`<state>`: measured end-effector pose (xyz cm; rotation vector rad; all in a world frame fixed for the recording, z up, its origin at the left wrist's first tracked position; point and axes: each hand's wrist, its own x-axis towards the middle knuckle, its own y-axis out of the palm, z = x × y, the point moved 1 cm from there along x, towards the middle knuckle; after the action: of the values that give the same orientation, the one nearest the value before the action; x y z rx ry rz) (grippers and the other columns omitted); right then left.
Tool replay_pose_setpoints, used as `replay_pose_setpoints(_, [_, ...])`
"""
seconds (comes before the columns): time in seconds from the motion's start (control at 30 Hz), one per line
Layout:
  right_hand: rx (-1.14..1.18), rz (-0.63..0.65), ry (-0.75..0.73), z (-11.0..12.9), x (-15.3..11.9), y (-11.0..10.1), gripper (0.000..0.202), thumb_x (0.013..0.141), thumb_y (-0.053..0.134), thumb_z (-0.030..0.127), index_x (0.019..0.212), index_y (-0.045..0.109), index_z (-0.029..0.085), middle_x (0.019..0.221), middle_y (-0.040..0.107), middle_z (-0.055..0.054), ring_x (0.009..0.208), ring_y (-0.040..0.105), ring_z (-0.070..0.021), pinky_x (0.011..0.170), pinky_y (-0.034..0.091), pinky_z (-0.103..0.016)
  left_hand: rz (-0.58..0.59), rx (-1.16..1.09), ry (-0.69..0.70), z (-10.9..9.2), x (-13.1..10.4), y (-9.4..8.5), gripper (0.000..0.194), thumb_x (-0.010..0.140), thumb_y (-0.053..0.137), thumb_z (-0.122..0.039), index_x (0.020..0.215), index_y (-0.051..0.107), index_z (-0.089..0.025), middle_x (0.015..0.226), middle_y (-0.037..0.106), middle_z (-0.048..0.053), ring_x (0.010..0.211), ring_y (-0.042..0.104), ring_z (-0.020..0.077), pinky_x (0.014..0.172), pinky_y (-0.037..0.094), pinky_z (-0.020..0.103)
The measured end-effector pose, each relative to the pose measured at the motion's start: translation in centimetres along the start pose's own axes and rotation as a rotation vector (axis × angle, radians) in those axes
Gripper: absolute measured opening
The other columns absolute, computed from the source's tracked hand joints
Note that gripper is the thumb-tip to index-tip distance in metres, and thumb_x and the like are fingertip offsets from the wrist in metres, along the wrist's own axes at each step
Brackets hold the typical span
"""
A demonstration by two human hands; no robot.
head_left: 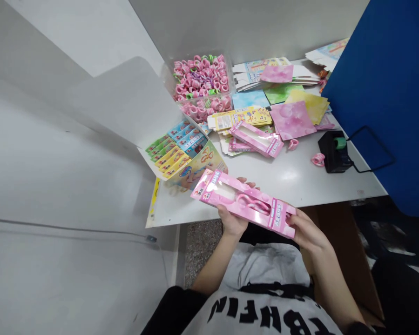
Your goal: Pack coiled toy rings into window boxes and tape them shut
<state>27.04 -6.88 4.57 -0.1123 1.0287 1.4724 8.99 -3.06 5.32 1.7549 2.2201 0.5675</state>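
Shows a pale wall [56, 163] at left, crossed by a thin grey cable [73, 227] with a small connector [151, 238]. Has a blue panel [387, 93] at right, near a black device [330, 158] on the white table [300, 188]. Includes speckled floor [200, 246] below and a brown surface [342, 251] under the right side.

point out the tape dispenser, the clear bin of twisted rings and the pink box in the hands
tape dispenser [330, 156], head view, black body
clear bin [232, 80], head view, right wall
pink box [277, 215], head view, printed front
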Motion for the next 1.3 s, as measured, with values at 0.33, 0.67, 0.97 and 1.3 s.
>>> replay_pose_setpoints(0.33, [-0.015,0.046,-0.085,-1.7,1.0,-0.1,0.039,0.064,0.092,0.043,0.090,0.076,0.018,0.086,0.080,-0.009,0.084,0.075,-0.0252,0.075,0.059,-0.034,0.068,-0.008,0.105,-1.2,1.1,-0.2,0.092,0.077,0.035,-0.094,0.148,0.036,-0.036,0.115,0.063,0.009,0.095,0.068,0.0254,0.084,0.060,0.044])
replay_pose_setpoints(0.67, [-0.041,-0.037,-0.133,0.1,-1.1,-0.6,0.039,0.065,0.092,0.040,0.096,0.074,0.023,0.081,0.077,-0.001,0.066,0.069,-0.0165,0.065,0.057,-0.030,-0.092,0.095,0.277,-5.0,2.0,0.0,0.087,0.083,0.020,-0.092,0.141,0.048,-0.033,0.121,0.065,0.008,0.100,0.069,0.0253,0.081,0.060,0.041])
replay_pose_setpoints(0.97, [-0.043,-0.079,-0.035,0.4,-1.9,-1.9,0.043,0.071,0.088,0.041,0.108,0.072,0.026,0.097,0.077,-0.004,0.066,0.068,-0.0166,0.051,0.059,-0.028,-0.093,0.036,0.343,-6.0,3.2,-1.3,0.075,0.084,0.029,-0.091,0.124,0.060,-0.035,0.115,0.069,0.003,0.107,0.069,0.0242,0.089,0.059,0.041])
replay_pose_setpoints(1.3, [-0.095,-0.064,-0.132,0.5,-1.9,-2.6,0.041,0.072,0.088,0.042,0.107,0.073,0.025,0.086,0.073,-0.002,0.063,0.065,-0.0141,0.056,0.060,-0.027,-0.074,0.133,0.252,-5.1,2.8,-1.5,0.088,0.074,0.039,-0.095,0.141,0.046,-0.039,0.128,0.062,0.008,0.113,0.065,0.0298,0.089,0.060,0.046])
